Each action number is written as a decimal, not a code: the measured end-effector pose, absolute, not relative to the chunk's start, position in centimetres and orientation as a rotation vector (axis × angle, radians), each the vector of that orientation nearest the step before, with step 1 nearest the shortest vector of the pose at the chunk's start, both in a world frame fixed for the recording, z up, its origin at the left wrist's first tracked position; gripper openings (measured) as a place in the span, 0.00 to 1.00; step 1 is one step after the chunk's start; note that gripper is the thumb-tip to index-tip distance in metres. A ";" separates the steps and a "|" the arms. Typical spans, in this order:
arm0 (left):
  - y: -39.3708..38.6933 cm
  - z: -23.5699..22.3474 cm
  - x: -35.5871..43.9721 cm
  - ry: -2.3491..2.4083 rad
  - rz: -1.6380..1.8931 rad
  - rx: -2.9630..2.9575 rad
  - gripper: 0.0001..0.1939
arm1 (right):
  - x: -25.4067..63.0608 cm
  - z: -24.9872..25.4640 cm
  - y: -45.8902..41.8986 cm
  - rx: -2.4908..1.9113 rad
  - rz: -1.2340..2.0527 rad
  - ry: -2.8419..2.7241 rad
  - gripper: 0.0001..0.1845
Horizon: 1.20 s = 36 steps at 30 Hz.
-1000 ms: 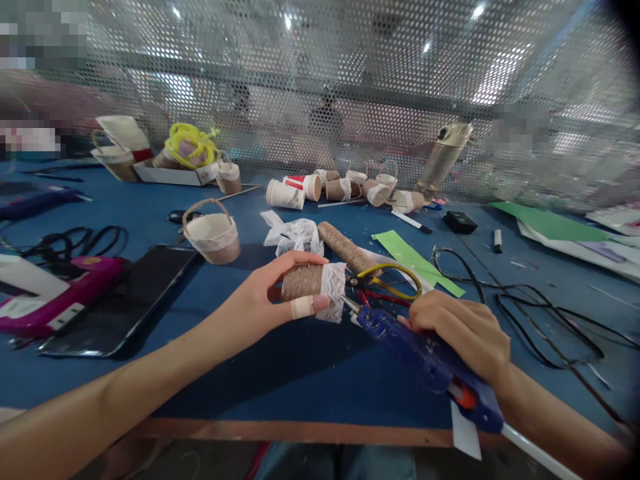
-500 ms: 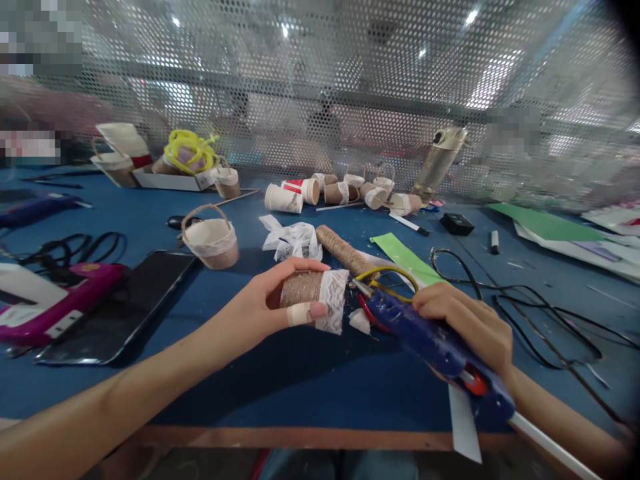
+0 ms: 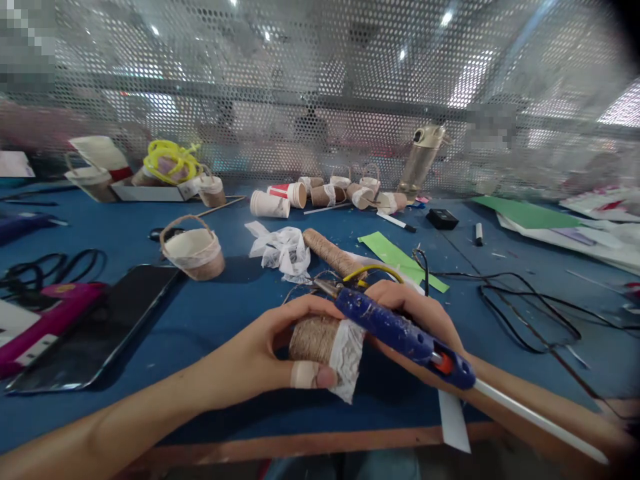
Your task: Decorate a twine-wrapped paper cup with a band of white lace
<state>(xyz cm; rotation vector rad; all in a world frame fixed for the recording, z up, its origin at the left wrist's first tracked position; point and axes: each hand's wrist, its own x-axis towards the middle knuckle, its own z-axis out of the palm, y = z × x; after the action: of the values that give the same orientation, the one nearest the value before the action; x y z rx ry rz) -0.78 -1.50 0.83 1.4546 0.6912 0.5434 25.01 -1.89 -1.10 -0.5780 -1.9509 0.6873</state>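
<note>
Between the thumb and fingers of my left hand (image 3: 270, 353) is a twine-wrapped cup (image 3: 313, 340), lying sideways with a white lace band (image 3: 347, 360) round its right-hand end. A bandage covers part of that thumb. My right hand (image 3: 417, 313) grips a blue glue gun (image 3: 395, 330), a white glue stick (image 3: 540, 420) jutting from its back. The gun's metal nozzle (image 3: 327, 287) points left, above the cup. Some right-hand fingers are hidden behind the gun, close to the lace edge. Yellow-handled scissors or pliers (image 3: 380, 270) lie partly hidden behind the gun.
A small twine basket (image 3: 200, 257), crumpled white lace (image 3: 285, 250) and a twine roll (image 3: 327, 252) lie ahead. A phone (image 3: 95, 327) and magenta power strip (image 3: 55, 327) are left. Black cable (image 3: 530, 293) loops at right. Paper cups (image 3: 270, 205) and a bottle (image 3: 421, 160) stand farther back.
The cup has come nearer to me and tilted slightly. My right hand has moved left, bringing the glue gun across above the cup, its nozzle now past the lace end.
</note>
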 end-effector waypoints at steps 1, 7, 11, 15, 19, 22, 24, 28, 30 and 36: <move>-1.5 0.7 -0.8 0.680 0.537 1.455 0.25 | 25.0 -1.2 -1.9 -0.561 0.701 -1.955 0.10; -1.3 0.8 -0.9 0.659 0.503 1.403 0.26 | 25.1 -1.1 -2.1 -0.552 0.753 -1.936 0.16; -1.3 0.8 -1.0 0.639 0.478 1.385 0.26 | 25.1 -0.9 -2.2 -0.576 0.750 -1.937 0.13; -1.2 0.7 -1.1 0.613 0.450 1.355 0.29 | 25.1 -1.0 -2.2 -0.572 0.764 -1.939 0.15; -1.3 0.8 -1.1 0.631 0.441 1.374 0.28 | 25.2 -1.1 -2.2 -0.591 0.756 -1.943 0.14; -1.3 1.0 -1.1 0.626 0.436 1.416 0.27 | 25.2 -1.1 -2.2 -0.571 0.742 -1.962 0.13; -1.3 1.0 -1.0 0.617 0.443 1.452 0.28 | 25.2 -1.0 -2.1 -0.560 0.725 -1.981 0.10; -1.5 1.0 -1.0 0.623 0.474 1.496 0.31 | 25.0 -0.9 -1.9 -0.547 0.659 -2.002 0.06; -1.6 1.0 -1.1 0.634 0.472 1.506 0.29 | 24.9 -0.9 -1.8 -0.549 0.640 -2.014 0.04; -1.7 0.7 -1.1 0.726 0.486 1.677 0.39 | 24.9 -0.9 -2.1 -0.604 0.607 -2.000 0.06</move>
<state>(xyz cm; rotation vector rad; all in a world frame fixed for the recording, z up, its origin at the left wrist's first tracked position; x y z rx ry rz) -1.12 -1.67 0.71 1.6766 0.7258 0.4858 24.89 -2.10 -0.94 -0.6042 -1.9996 0.6075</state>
